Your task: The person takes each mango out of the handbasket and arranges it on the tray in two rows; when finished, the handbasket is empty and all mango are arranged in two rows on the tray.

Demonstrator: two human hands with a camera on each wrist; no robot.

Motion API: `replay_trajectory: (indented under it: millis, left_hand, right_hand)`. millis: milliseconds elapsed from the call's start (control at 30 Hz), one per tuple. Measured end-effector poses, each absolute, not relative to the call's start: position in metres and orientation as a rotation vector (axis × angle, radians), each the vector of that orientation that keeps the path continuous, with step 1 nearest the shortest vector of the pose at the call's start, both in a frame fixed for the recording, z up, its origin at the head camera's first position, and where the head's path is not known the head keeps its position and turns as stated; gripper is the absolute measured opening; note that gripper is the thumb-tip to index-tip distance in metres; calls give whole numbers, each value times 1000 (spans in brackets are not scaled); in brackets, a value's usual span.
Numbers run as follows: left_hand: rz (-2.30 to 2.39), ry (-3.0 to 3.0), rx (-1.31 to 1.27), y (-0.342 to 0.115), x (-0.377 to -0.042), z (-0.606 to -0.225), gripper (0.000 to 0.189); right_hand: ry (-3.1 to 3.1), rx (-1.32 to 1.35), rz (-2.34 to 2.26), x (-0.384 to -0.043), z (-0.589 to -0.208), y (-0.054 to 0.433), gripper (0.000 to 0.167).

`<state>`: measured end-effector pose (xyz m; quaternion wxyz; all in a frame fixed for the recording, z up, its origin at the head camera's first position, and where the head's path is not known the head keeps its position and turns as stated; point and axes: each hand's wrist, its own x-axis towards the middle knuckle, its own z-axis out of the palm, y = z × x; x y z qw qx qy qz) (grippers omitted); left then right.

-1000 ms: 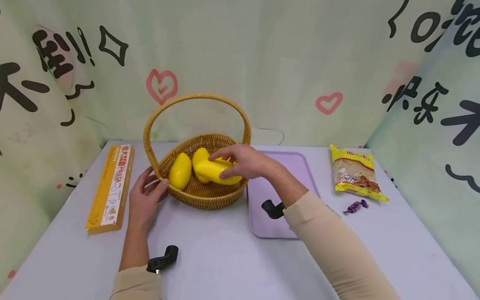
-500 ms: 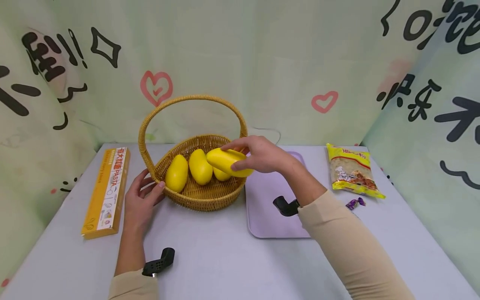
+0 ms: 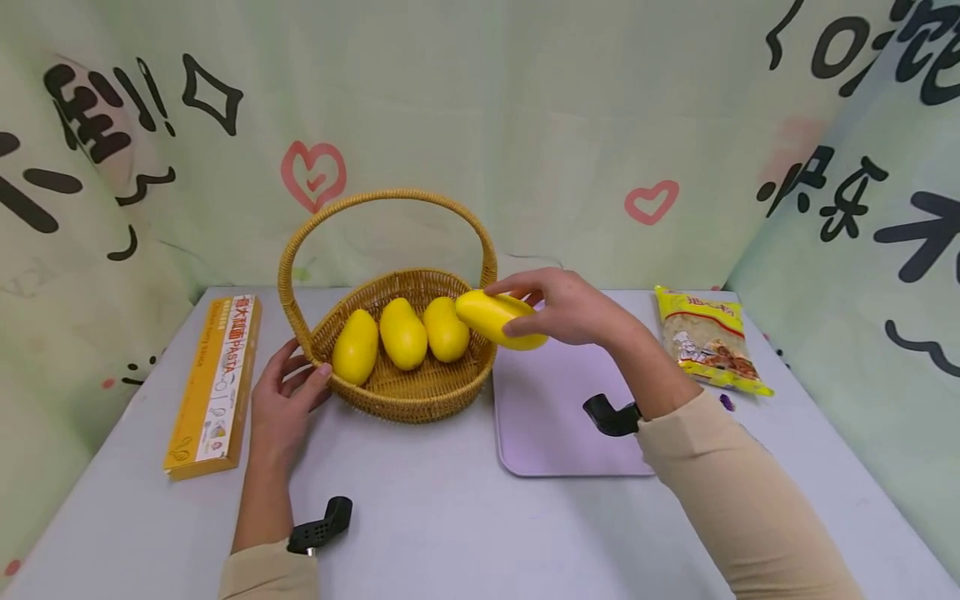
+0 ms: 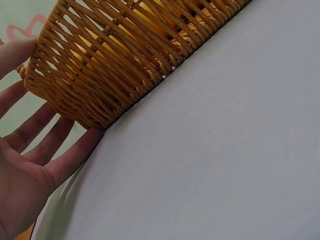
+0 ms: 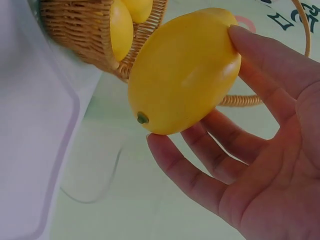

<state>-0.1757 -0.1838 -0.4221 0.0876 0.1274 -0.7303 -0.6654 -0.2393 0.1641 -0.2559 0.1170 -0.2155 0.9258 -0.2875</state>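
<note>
My right hand [image 3: 566,310] holds a yellow mango [image 3: 495,318] between thumb and fingertips, just past the right rim of the wicker basket [image 3: 405,408]. In the right wrist view the held mango [image 5: 182,72] shows a small green stem spot. Three more mangoes lie side by side in the basket: a left one [image 3: 356,347], a middle one [image 3: 403,333] and a right one [image 3: 447,330]. At the basket's left end my left hand [image 3: 283,408] holds the rim, thumb in front; the left wrist view shows its fingers [image 4: 75,155] against the woven side.
A lilac tray [image 3: 562,417] lies right of the basket, partly under the right arm. Farther right are a yellow food packet [image 3: 711,342] and a purple-wrapped candy [image 3: 727,402], mostly hidden by the sleeve. A pasta box [image 3: 213,387] lies at the left. The basket's handle [image 3: 390,195] arches high.
My right hand has lifted the mango out of the basket and carried it right, toward the tray. The mango beneath it now shows fully. My left hand stays at the basket.
</note>
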Motion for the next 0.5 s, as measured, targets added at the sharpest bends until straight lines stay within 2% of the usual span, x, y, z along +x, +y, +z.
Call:
replay_trajectory:
  millis: [500]
  left_hand:
    - [-1976,-2167,365,-182,-177,-425,72]
  right_hand:
    - [2763,-298,-840,-249,-257,199,54]
